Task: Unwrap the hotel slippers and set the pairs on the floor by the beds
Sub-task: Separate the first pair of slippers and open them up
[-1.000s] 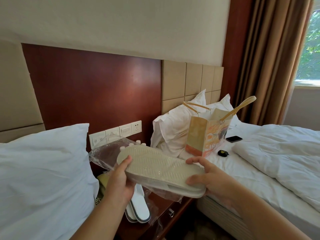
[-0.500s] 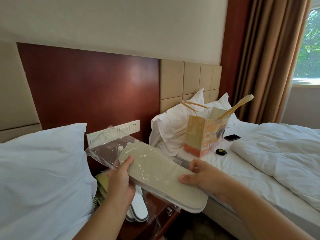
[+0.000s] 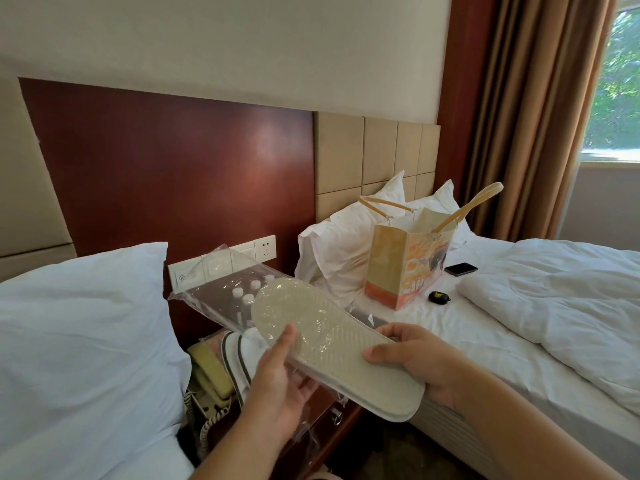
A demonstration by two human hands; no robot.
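Observation:
I hold a pair of pale hotel slippers (image 3: 332, 344) sole-up over the nightstand, half inside a clear plastic wrapper (image 3: 221, 292) whose empty end sticks out to the upper left. My left hand (image 3: 277, 372) grips the wrapped toe part from below, thumb on the sole. My right hand (image 3: 415, 355) clasps the bare heel end, which pokes out of the wrapper. Another pair of white slippers (image 3: 239, 358) with dark trim lies on the nightstand under my hands.
A wooden nightstand (image 3: 332, 417) with a beige telephone (image 3: 207, 372) and small bottles (image 3: 247, 292) stands between two white beds. The right bed (image 3: 519, 341) holds a paper gift bag (image 3: 405, 265), a phone (image 3: 460, 269) and a small black case (image 3: 438, 296). A pillow (image 3: 79, 341) fills the left.
The slippers have slid further out of the wrapper toward the lower right, heel end now bare. The empty wrapper end has lifted, and both hands shifted slightly with the pull.

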